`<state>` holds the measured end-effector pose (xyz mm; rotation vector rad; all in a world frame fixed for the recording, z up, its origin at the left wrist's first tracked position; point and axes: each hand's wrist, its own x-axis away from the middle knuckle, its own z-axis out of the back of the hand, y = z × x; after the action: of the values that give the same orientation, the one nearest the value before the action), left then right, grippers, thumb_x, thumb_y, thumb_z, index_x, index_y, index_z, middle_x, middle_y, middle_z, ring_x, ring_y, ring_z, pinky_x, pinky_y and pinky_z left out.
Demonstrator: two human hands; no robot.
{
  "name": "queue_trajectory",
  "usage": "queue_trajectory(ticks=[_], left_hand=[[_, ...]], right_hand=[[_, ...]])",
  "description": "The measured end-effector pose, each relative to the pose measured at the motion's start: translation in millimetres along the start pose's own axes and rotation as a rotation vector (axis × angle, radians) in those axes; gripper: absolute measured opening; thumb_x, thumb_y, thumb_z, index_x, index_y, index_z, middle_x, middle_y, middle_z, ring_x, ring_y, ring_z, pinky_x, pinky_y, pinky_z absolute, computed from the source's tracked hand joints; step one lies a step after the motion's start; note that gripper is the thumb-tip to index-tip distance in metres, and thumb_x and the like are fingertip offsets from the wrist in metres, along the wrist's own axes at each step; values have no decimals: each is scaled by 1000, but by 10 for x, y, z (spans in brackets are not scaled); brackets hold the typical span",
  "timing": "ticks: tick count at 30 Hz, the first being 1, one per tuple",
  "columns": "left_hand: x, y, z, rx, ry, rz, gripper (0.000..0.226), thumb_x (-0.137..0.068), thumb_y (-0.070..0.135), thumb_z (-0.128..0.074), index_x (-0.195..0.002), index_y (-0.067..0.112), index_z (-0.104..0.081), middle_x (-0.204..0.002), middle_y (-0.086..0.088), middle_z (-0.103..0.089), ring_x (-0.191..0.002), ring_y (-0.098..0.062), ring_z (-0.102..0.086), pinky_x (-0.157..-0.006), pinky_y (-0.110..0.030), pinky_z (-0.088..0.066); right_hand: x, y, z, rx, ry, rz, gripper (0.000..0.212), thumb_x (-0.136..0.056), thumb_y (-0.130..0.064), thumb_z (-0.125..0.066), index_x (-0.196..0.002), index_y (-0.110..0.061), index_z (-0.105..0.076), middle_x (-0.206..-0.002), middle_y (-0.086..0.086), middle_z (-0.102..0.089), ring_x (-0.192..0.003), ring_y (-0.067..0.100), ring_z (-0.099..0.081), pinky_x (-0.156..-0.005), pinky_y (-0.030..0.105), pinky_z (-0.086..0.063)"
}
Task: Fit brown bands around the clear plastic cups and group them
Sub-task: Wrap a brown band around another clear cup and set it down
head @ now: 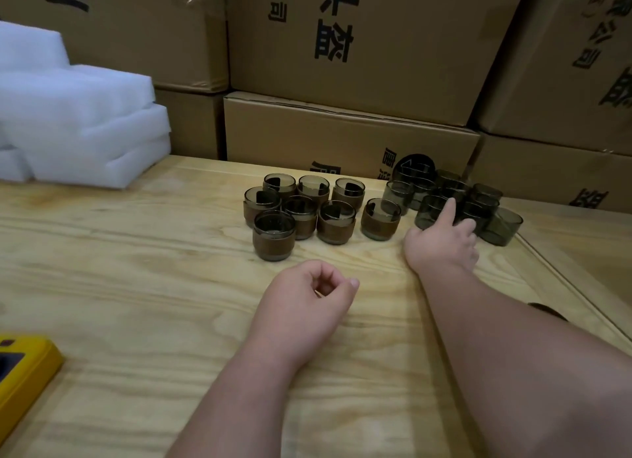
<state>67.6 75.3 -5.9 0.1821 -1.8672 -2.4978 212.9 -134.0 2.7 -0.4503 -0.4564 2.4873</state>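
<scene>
1. The step in hand looks like fetching the next bare cup: the right hand (443, 242) reaches into the cluster of smoky clear plastic cups without bands (458, 201), forefinger stretched out against the near cup's wall, the other fingers bent beside it. I cannot tell whether anything is gripped yet.
2. The left hand (307, 293) rests on the pale plywood tabletop (136, 269), fingers loosely curled towards the thumb; nothing shows in it.
3. The group of finished cups wearing brown bands (301, 211) stands just beyond the left hand and left of the reaching one, close-packed and upright. One banded cup (380, 218) stands slightly apart, between that group and the reaching fingers.
4. No loose brown band is clearly visible. A dark thing (547, 311) peeps out behind the right forearm, too hidden to name.
5. The next move probably calls for closing thumb and fingers round one bare cup, lifting it without toppling its neighbours, then finding a band for it.
</scene>
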Motion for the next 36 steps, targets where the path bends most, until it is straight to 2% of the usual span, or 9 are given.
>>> queue_trajectory(ticks=[7,12,17,21,23,25,29,33,36], left_hand=[[9,24,-9,-55,-8,11,18,-80,53,-80,-80,40,-67,-65,17,-67,-57,1,-59,-61,-27,-54],[17,51,-12,-81,-14,25,21,-83,50,-78,-75,32,-70,-71,12,-73,-58,-1,-60,-63,-30,-56],[21,76,-26,-70,-29,34,24,-90,44,-74,-77,25,-70,-73,19,-75,-54,6,-58,-64,-26,-46],[41,87,-29,-89,-26,22,25,-91,44,-73,-76,25,-70,-73,18,-75,-55,6,-59,-64,-28,-46],[51,96,-37,-92,-23,9,25,-92,42,-73,-75,23,-69,-71,17,-75,-53,6,-58,-63,-28,-44],[53,105,-39,-98,-23,0,25,-93,40,-73,-74,23,-68,-74,17,-76,-54,5,-59,-65,-30,-46],[56,94,-36,-110,-17,-30,26,-93,38,-72,-73,22,-67,-76,17,-77,-52,2,-57,-64,-29,-49],[55,76,-35,-77,67,-50,23,-89,40,-77,-74,24,-70,-66,9,-73,-49,-1,-55,-50,-16,-44],[52,85,-63,57,112,-65,14,-88,38,-78,-78,29,-73,-70,4,-74,-53,-5,-61,-49,-20,-46]], right_hand=[[-6,29,22,-44,29,-5,68,-93,-41,-64,-151,-28,-33,-146,15,-33,-130,34,-44,-105,46,-44],[213,111,58,-34,17,7,69,-93,-38,-65,-150,-24,-29,-160,16,-18,-141,36,-36,-113,47,-38],[590,238,146,-73,-16,37,69,-93,-35,-62,-149,-21,-25,-163,17,-12,-143,36,-36,-115,46,-38],[940,324,257,-242,7,76,51,-94,-36,-65,-138,-23,-42,-166,5,-16,-140,27,-45,-108,41,-47],[1098,353,334,-310,10,108,39,-95,-39,-65,-128,-23,-50,-159,2,-31,-131,20,-52,-101,35,-52],[1261,383,407,-368,-14,145,29,-95,-43,-65,-115,-27,-51,-132,-5,-50,-110,12,-56,-87,28,-50],[1677,459,491,-488,-98,263,31,-88,-50,-69,-86,-36,-42,-98,-17,-48,-85,1,-51,-67,18,-39],[1824,436,512,-729,-181,289,35,-78,-51,-75,-87,-39,-43,-96,-17,-54,-90,0,-55,-72,21,-46],[1766,360,513,-836,-231,238,39,-78,-51,-77,-99,-45,-44,-107,-18,-59,-101,2,-60,-82,26,-51]])
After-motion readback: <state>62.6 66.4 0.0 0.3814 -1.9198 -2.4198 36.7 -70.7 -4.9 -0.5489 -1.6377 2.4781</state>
